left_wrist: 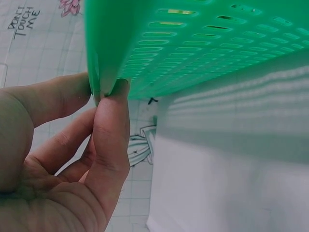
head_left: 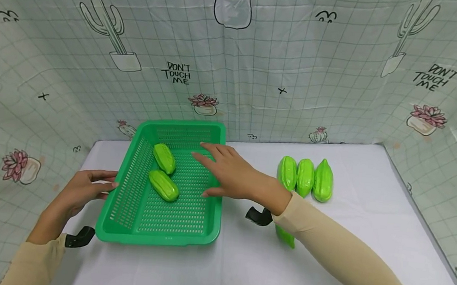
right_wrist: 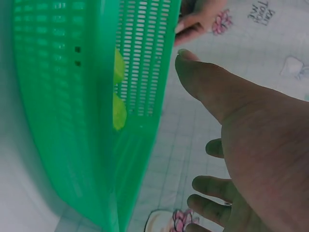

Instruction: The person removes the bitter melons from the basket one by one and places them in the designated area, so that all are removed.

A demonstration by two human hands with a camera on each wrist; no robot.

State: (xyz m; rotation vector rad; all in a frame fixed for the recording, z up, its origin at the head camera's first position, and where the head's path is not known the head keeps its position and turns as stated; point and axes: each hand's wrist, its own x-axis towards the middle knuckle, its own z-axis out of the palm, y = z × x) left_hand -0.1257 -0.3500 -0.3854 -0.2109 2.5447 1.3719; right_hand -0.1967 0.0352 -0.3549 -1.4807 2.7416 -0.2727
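Note:
A green plastic basket with slotted walls stands at the left of the table. Two light-green, ridged vegetables, like short cucumbers, lie inside it. My left hand pinches the basket's left rim between thumb and fingers; the left wrist view shows the fingers at that rim. Over the basket's right side hovers my right hand, fingers spread and holding nothing. In the right wrist view its thumb stands apart from the other fingers.
Right of the basket, three similar green vegetables lie in a row on the white table. Another green one is partly hidden under my right wrist. A grid-patterned cloth with cactus drawings rises behind and at both sides.

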